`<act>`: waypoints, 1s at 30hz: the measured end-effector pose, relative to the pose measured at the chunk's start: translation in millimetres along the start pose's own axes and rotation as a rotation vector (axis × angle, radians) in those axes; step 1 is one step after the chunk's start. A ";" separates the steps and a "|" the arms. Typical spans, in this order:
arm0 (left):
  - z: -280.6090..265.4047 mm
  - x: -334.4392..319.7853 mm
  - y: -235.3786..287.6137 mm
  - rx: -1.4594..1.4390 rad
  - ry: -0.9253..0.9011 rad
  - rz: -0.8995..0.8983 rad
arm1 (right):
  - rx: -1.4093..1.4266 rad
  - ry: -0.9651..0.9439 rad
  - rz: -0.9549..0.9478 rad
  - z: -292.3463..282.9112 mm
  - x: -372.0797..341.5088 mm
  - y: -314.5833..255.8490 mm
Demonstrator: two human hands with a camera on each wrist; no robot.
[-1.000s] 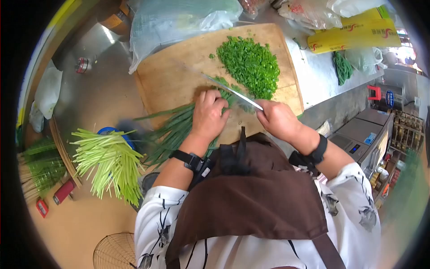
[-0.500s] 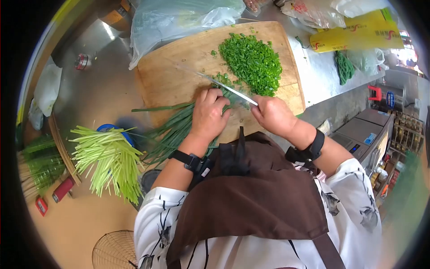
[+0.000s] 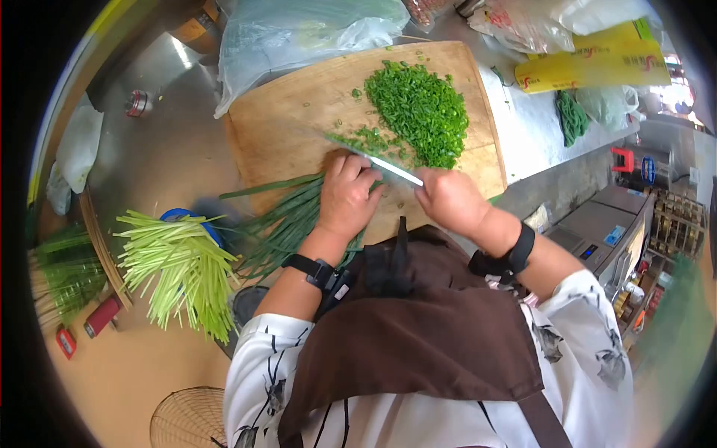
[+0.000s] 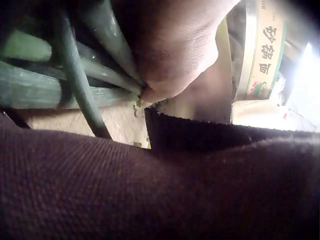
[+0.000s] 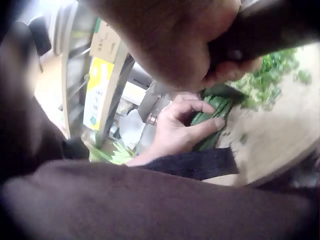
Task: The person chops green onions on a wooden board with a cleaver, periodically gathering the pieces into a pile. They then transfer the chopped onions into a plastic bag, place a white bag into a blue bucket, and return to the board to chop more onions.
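Note:
On a wooden cutting board [image 3: 272,138], my left hand [image 3: 349,196] holds down a bunch of long green onions [image 3: 287,213], fingers curled over it. In the right wrist view, the thumb and fingers of that hand close round the green onions [image 5: 214,117]. My right hand [image 3: 455,201] grips a knife [image 3: 397,171] by its dark handle [image 5: 265,32]. Its blade slants across the cut end of the bunch, right beside the left fingertips. Freshly cut bits [image 3: 373,140] lie just past the blade, next to a big heap of chopped green onion [image 3: 418,112].
Pale green stalks [image 3: 175,269] fan out over a blue container [image 3: 183,215] at the left. A clear plastic bag [image 3: 299,45] covers the board's far left edge. Yellow packaging [image 3: 597,63] and a green cloth-like bundle [image 3: 571,118] lie on the metal counter at the right.
My right hand and the knife have shifted left, toward the left hand. More cut pieces show beyond the blade. The left hand stays in nearly the same place on the bunch.

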State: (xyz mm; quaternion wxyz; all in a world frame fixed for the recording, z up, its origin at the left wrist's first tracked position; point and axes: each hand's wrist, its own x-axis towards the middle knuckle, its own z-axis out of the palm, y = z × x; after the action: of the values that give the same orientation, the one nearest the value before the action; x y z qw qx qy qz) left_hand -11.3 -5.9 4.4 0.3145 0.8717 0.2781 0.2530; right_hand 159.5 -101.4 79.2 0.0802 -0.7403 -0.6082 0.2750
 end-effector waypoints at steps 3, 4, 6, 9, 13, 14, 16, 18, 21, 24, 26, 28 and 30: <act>-0.3 -1.0 -0.8 0.012 -0.001 0.005 | 0.020 -0.018 0.015 -18.3 -10.7 1.9; -0.1 -1.7 -1.6 0.006 -0.007 -0.001 | -0.007 -0.065 0.054 -31.6 -19.4 -5.3; 0.4 -2.4 -1.7 0.025 0.018 0.028 | -0.009 -0.099 0.058 -50.8 -42.6 -12.9; 3.1 -1.6 -5.0 0.025 0.019 0.030 | -0.067 -0.142 0.094 -57.4 -51.2 -16.9; 0.6 0.3 -2.7 0.016 0.012 0.032 | -0.045 -0.077 0.061 -8.0 -16.7 -2.5; 1.4 0.9 -4.0 0.008 0.022 0.026 | -0.026 -0.030 0.034 1.8 -7.2 -2.9; 3.1 -3.4 -4.3 -0.011 0.026 0.018 | 0.023 0.017 0.025 6.7 2.7 2.9; 0.7 -4.5 -2.6 -0.016 0.022 0.019 | 0.031 0.003 0.040 -11.1 -5.9 0.3; 1.5 -5.0 -3.8 -0.019 0.018 0.011 | 0.010 -0.022 0.045 -43.0 -32.3 -8.2; 1.1 -2.3 -4.4 0.005 0.002 0.025 | -0.047 -0.136 0.088 -62.4 -52.2 -16.5; 1.2 -1.6 -3.7 0.022 0.010 0.039 | -0.066 -0.142 0.105 -50.5 -46.4 -13.6; -0.7 -1.1 -1.9 0.021 -0.006 0.021 | -0.070 -0.165 0.122 -29.2 -28.9 -10.3; -2.3 -1.0 -1.2 0.024 -0.024 0.007 | -0.029 -0.099 0.078 -5.9 -9.4 -7.1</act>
State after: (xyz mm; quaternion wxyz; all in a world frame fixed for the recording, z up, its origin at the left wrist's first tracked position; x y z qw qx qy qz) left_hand -13.9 -4.8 4.8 0.3066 0.8792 0.2744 0.2403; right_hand 155.4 -107.3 90.2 0.0284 -0.7500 -0.5861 0.3052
